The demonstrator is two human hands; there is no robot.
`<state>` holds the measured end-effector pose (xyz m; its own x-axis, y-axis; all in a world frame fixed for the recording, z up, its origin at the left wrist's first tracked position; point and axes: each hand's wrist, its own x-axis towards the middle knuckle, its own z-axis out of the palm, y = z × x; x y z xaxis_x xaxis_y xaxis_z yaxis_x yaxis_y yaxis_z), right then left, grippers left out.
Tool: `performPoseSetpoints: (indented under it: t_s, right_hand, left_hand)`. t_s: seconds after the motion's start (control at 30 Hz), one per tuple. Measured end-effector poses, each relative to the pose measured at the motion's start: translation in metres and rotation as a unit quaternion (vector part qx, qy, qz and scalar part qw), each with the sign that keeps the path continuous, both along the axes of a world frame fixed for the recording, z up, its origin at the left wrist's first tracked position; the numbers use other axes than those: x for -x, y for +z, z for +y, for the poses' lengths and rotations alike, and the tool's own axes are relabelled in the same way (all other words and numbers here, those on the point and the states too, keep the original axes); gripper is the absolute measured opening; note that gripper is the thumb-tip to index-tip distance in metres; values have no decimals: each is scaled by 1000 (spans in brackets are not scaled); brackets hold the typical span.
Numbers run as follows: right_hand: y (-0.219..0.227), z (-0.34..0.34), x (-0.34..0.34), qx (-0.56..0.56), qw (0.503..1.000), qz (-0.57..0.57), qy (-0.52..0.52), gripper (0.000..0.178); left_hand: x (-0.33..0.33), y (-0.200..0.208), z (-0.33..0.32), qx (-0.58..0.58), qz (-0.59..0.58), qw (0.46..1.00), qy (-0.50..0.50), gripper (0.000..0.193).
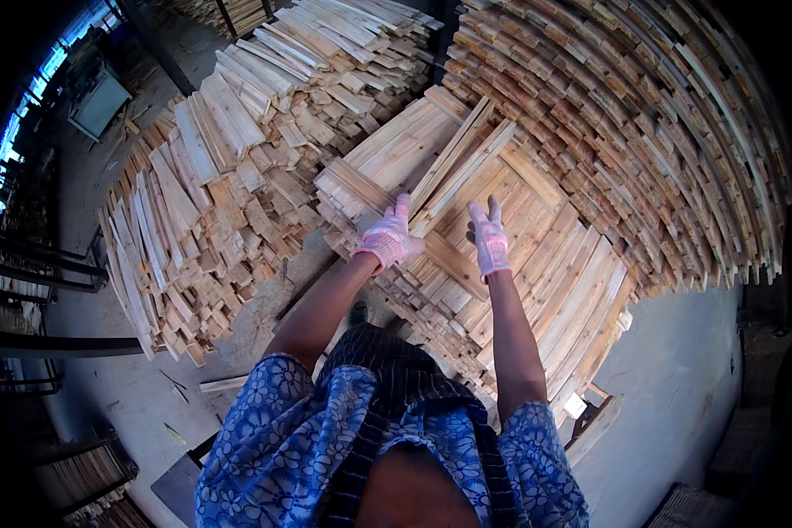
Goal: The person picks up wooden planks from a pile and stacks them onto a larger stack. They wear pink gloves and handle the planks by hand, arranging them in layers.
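My left hand (392,236), in a pink and white knitted glove, is over the left side of a stack of wooden boards (581,273). Its fingers are stretched out, the tips beside the near end of a narrow wooden strip (449,163); whether they touch it I cannot tell. My right hand (489,238), gloved alike, is above the middle of the stack, fingers apart and nothing visible in them. Between and beyond the hands lies a second, paler strip (471,172), slanting away. A short crosswise board (453,264) lies just below the two hands.
A large heap of loose boards (229,176) stands to the left. At the right rises a tall stack of layered planks (625,132). Grey concrete floor (678,370) shows at the lower right. Dark metal rails (62,343) run along the left edge.
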<state>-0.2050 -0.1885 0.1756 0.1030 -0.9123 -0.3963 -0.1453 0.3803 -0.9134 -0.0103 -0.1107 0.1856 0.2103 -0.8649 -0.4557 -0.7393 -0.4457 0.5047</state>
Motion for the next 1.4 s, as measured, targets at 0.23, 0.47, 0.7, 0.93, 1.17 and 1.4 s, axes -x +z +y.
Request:
performPoseSetpoints:
  t_s: [0.23,0.47,0.7,0.93,1.17,1.4]
  right_hand:
    - [-64,-42,-91,13,978,-184,-99,92]
    - [-37,4,-30,-55,927,-351,-117,57]
    - [-15,85,128,66,887,-436,-140,73]
    - [8,174,325,141,905,-301,-264,71]
    - [-24,168,529,3,968,18,-249,85]
    - [-65,130,483,-45,924,367,-101,97]
  left_hand:
    - [-68,-36,1,5,433,901,-19,92]
    - [-5,-68,12,151,378,900,-157,97]
    - [110,-21,72,81,532,781,-317,100]
    - [319,-74,128,18,564,713,-415,115]
    - [447,-17,95,-31,37,794,-605,92]
    - [403,-66,105,142,-158,786,-580,93]
